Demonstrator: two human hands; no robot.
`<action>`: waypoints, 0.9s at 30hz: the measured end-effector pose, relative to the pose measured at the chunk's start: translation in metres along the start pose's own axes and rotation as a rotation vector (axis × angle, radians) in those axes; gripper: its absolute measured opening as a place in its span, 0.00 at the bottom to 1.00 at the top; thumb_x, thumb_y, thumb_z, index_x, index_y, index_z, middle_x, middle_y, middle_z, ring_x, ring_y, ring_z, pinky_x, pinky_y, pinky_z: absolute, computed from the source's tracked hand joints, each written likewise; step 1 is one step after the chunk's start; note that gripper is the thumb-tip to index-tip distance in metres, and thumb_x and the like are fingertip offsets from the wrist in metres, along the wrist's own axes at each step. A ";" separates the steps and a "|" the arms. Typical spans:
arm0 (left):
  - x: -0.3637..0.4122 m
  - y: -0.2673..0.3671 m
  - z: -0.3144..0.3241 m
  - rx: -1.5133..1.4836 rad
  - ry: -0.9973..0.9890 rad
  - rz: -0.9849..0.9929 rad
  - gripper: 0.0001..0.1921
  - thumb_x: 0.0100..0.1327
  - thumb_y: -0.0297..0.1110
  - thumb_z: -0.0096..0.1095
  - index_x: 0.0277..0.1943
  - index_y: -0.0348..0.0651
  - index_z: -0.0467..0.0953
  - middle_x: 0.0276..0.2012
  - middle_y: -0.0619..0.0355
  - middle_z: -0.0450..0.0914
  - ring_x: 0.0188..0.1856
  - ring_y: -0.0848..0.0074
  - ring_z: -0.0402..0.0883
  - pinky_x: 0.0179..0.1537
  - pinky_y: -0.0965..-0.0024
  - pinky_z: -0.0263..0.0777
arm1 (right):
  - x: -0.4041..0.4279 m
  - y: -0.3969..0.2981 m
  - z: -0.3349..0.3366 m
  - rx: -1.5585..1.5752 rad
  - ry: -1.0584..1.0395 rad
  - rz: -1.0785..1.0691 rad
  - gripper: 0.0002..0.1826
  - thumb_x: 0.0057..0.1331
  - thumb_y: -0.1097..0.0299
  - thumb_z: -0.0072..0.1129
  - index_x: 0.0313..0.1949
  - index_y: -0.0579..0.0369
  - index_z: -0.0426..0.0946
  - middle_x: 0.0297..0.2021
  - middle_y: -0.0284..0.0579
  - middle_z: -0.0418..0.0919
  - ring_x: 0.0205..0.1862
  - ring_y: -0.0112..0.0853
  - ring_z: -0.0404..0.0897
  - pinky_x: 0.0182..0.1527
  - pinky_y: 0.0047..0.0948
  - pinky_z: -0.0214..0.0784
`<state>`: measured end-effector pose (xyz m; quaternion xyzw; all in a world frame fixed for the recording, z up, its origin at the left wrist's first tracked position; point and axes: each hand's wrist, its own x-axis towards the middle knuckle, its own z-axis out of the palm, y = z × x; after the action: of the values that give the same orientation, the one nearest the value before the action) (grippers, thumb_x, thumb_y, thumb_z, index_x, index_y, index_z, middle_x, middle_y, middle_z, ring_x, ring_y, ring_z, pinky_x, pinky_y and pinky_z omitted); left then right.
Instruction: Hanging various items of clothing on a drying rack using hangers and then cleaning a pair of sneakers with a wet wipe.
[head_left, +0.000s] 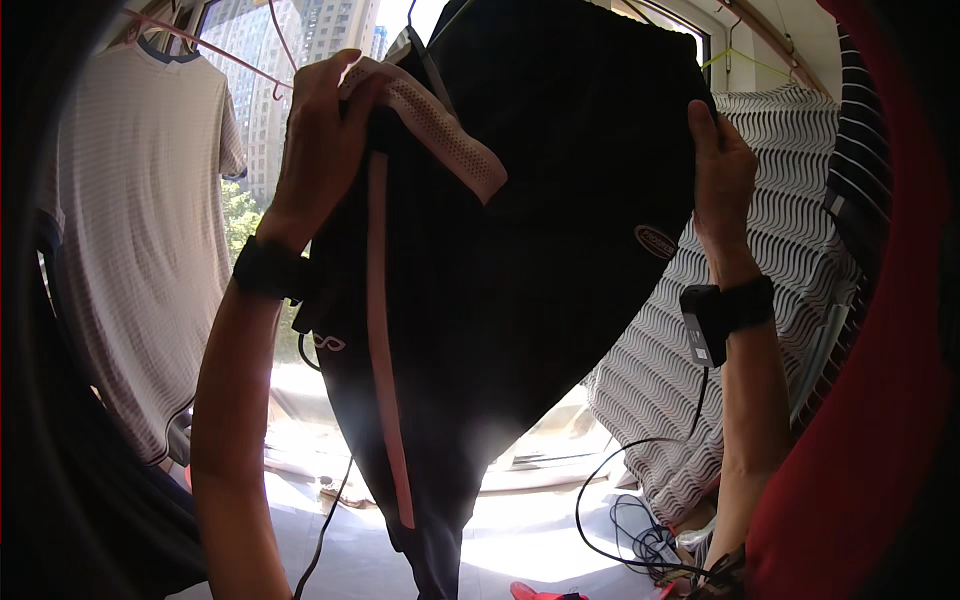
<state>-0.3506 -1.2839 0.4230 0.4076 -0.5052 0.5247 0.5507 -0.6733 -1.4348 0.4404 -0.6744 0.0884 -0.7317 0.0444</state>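
A black garment (540, 247) with a long pale stripe hangs before me, narrowing towards the floor. My left hand (326, 127) grips its upper left part, by a pale perforated band (442, 139) that folds across the front. My right hand (724, 165) holds the garment's right edge, thumb on the front and the other fingers partly hidden. A dark hanger part (439, 79) shows near the garment's top. Each wrist wears a black strap; a small black device (701, 326) with a cable sits at the right one.
A light T-shirt (150, 225) hangs on the left from a pink hanger (217, 52). Wavy-patterned cloth (780, 195) and red fabric (862, 375) hang at the right. Behind is a bright window (262, 97). Coiled cables (645, 536) lie on the pale floor (517, 547).
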 end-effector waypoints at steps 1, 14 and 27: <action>0.009 0.005 0.005 0.126 0.034 0.152 0.18 0.69 0.37 0.55 0.57 0.37 0.70 0.54 0.47 0.72 0.50 0.62 0.77 0.53 0.66 0.69 | 0.000 0.000 0.001 0.029 0.003 -0.006 0.25 0.67 0.48 0.55 0.18 0.49 0.65 0.12 0.22 0.53 0.15 0.13 0.47 0.19 0.18 0.39; 0.071 0.041 0.063 -0.101 -0.571 0.043 0.30 0.67 0.29 0.54 0.70 0.50 0.54 0.57 0.47 0.71 0.51 0.61 0.79 0.52 0.62 0.76 | 0.047 -0.007 -0.003 -0.598 0.430 -0.858 0.19 0.64 0.59 0.61 0.49 0.58 0.72 0.31 0.47 0.75 0.34 0.34 0.76 0.37 0.32 0.72; 0.017 0.028 0.036 -0.051 -0.511 0.080 0.32 0.64 0.29 0.57 0.70 0.48 0.54 0.64 0.44 0.65 0.62 0.55 0.70 0.61 0.57 0.68 | 0.082 -0.035 0.183 0.671 -0.573 -0.126 0.20 0.66 0.52 0.52 0.28 0.58 0.73 0.21 0.38 0.71 0.16 0.23 0.67 0.15 0.24 0.56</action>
<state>-0.3836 -1.3130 0.4435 0.4925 -0.6567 0.4133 0.3941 -0.4969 -1.4288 0.5410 -0.8024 -0.2109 -0.5046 0.2388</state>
